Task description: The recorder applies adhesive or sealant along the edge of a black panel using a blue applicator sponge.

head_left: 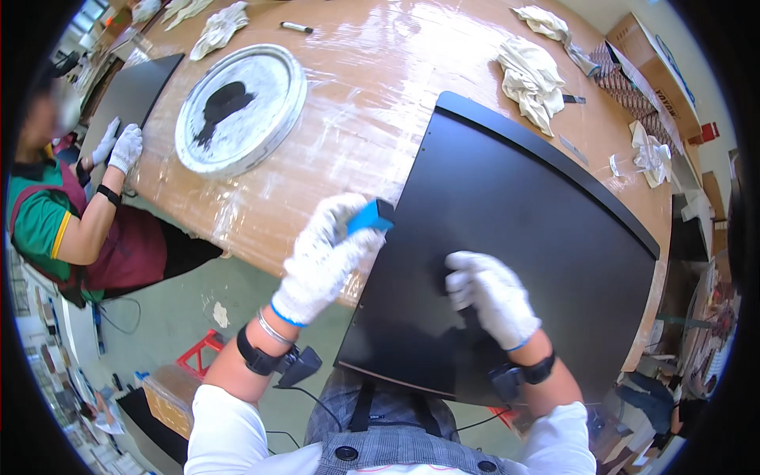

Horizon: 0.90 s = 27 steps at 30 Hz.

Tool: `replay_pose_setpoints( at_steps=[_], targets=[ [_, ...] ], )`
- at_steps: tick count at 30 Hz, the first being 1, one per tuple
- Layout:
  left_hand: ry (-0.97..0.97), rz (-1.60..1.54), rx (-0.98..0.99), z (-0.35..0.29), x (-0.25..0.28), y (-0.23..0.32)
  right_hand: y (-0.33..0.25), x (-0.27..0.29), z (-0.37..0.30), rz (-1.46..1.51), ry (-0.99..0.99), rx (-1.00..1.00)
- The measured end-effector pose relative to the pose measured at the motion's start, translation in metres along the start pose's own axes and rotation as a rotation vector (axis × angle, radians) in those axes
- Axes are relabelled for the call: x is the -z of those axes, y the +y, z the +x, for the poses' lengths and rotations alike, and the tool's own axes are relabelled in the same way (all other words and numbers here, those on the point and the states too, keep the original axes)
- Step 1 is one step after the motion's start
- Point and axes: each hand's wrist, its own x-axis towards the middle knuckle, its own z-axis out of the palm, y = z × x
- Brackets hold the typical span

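My left hand (321,253), in a white knit glove smudged with grey, is closed round a small blue block with a black end (372,218). It holds the block just over the left edge of a large black panel (530,237). This panel lies flat on the table, with a raised strip along its far edge. Above the panel's middle is my right hand (495,297), also gloved in white. Its fingers are curled in, and whatever they may hold is hidden.
A round whitish lid (277,103) with black paste stands on the film-covered table (348,119). Pale rags (530,79), a marker (296,27) and a metal blade (573,149) lie farther off. At the left, a person in gloves (127,150) leans over another dark panel (134,95).
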Motion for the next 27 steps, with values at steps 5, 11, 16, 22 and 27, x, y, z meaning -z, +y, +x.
replay_pose_setpoints(
  at_steps=[5,11,16,22,27],
  targets=[
    [-0.026,0.316,-0.294,0.098,0.022,0.009,0.003,0.112,0.011,-1.368,0.614,0.722],
    [-0.041,0.824,-0.474,0.188,0.006,0.023,0.016,0.127,0.012,-1.393,0.708,0.796],
    [-0.112,0.948,-0.590,0.224,-0.013,0.017,0.015,0.131,0.011,-1.375,0.674,0.776],
    [-0.167,0.896,-0.589,0.245,-0.011,0.005,0.014,0.132,0.011,-1.381,0.663,0.771],
    [-0.167,0.983,-0.623,0.241,-0.018,0.012,0.013,0.133,0.010,-1.374,0.644,0.780]
  ],
)
